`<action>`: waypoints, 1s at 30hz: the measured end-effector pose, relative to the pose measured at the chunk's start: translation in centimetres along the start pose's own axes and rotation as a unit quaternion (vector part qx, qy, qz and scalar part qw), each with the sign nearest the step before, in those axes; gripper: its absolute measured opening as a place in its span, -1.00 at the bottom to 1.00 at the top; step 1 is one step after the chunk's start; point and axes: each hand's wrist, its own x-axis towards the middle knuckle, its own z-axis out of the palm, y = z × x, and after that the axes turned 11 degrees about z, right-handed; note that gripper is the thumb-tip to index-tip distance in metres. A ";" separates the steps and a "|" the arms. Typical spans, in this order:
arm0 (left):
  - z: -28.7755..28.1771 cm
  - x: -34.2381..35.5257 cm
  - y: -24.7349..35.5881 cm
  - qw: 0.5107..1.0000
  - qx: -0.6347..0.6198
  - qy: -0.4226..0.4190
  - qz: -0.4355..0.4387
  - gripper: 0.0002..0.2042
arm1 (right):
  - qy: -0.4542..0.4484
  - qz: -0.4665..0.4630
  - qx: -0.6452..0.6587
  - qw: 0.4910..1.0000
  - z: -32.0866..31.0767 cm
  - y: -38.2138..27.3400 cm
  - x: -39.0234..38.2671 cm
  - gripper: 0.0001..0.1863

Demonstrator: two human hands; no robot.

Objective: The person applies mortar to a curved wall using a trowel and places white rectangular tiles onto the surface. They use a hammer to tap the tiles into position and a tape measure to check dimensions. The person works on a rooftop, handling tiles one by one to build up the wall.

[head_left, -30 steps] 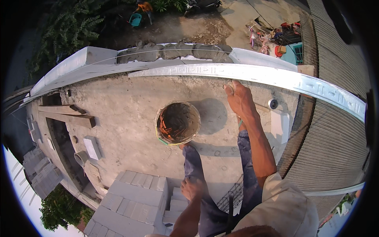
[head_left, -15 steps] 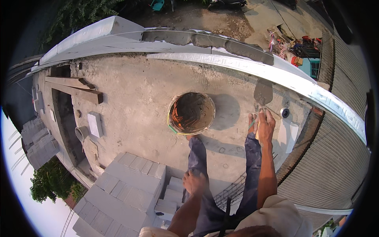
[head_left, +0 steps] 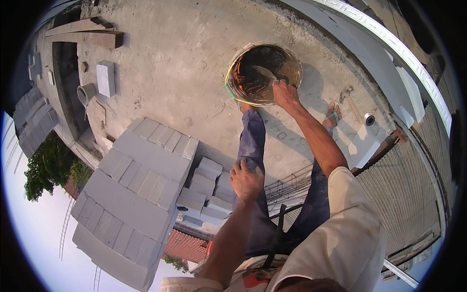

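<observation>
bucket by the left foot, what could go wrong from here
The bucket stands close by the left foot, so shifting that leg might tip it. The right hand grips a trowel dipped into it, so knuckles could scrape. A hammer lies beside the right foot and might trip a step.

"What's the bucket (head_left: pixel 291 68) like?"
"Plastic-looking, its inner wall crusted rough."
"And the floor (head_left: pixel 170 73) around it?"
"Rough, matt concrete."
"The planks (head_left: pixel 87 36) left of the bucket?"
"Bare, dull wood."
"The hammer (head_left: pixel 355 111) right of it?"
"Wooden handle."
"Stacked blocks (head_left: pixel 146 170) below it?"
"Matt, flat-faced."
"The long strip (head_left: pixel 395 44) far right of it?"
"Glossy, embossed, like metal."
</observation>
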 end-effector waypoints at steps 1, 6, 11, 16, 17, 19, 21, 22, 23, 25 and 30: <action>-0.4 0.3 -0.1 1.000 -0.002 -0.020 -0.006 -0.34 | 0.011 -0.006 -0.031 0.999 1.2 -0.3 1.7 -0.70; -1.2 0.9 -1.4 0.998 -0.039 -0.053 -0.015 -0.32 | 0.073 0.050 -0.096 0.991 6.8 -1.1 5.8 -0.73; -1.2 1.3 -2.6 0.996 -0.070 -0.057 -0.018 -0.30 | -0.076 -0.099 -0.249 0.960 6.6 -0.9 3.7 -0.77; -1.3 1.4 -3.4 0.994 -0.095 -0.059 -0.019 -0.31 | -0.173 -0.028 -0.111 0.978 3.2 -2.6 3.5 -0.71; -1.3 1.5 -3.4 0.993 -0.096 -0.061 -0.021 -0.31 | -0.194 -0.029 -0.100 0.975 2.6 -2.8 3.4 -0.68; -1.1 1.4 -3.5 0.995 -0.087 -0.038 -0.012 -0.34 | -0.188 -0.020 -0.065 0.980 2.8 -1.2 3.2 -0.67; -0.9 1.3 -3.7 0.996 -0.082 -0.023 -0.006 -0.35 | -0.184 -0.028 0.002 0.983 2.6 1.0 2.8 -0.66; -0.9 1.4 -3.6 0.996 -0.082 -0.021 -0.005 -0.35 | -0.183 -0.040 0.051 0.981 2.0 2.1 2.1 -0.66; -0.9 1.4 -3.6 0.996 -0.082 -0.018 -0.003 -0.35 | -0.182 -0.052 0.100 0.977 1.4 2.9 1.4 -0.65; -1.0 1.5 -3.4 0.997 -0.079 -0.016 -0.004 -0.35 | -0.139 -0.097 0.130 0.977 0.2 4.0 0.3 -0.63; -1.0 1.5 -3.0 0.998 -0.060 -0.012 0.006 -0.35 | -0.148 -0.073 0.154 0.974 -3.9 2.1 -2.2 -0.60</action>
